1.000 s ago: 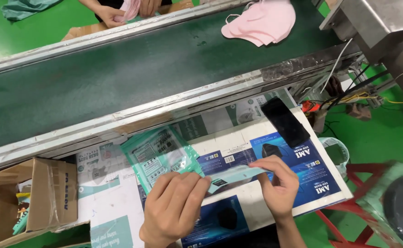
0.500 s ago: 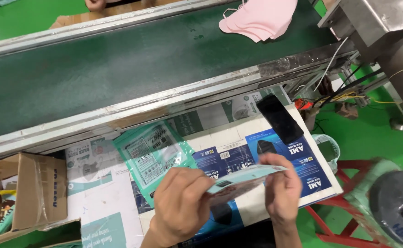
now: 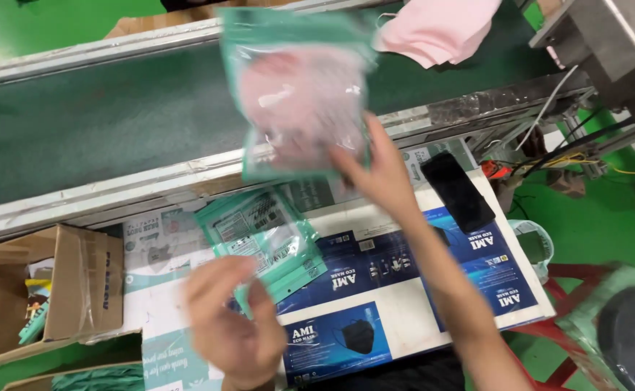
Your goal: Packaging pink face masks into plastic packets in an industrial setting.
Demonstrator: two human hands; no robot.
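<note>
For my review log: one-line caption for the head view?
Right hand lifts a clear pouch of pink masks over the conveyor belt.

Left hand (image 3: 234, 329): motion-blurred at 6 o'clock, grip unreadable. Raised pouch (image 3: 299, 94): blurred, top cut by 12 o'clock edge. Pink masks (image 3: 440, 29): cropped at 1 o'clock. Cardboard box (image 3: 35, 289): cropped at 8 o'clock.

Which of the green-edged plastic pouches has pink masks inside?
The pouch lifted over the belt by the right hand; those in the stack on the table look flat and empty.
</note>
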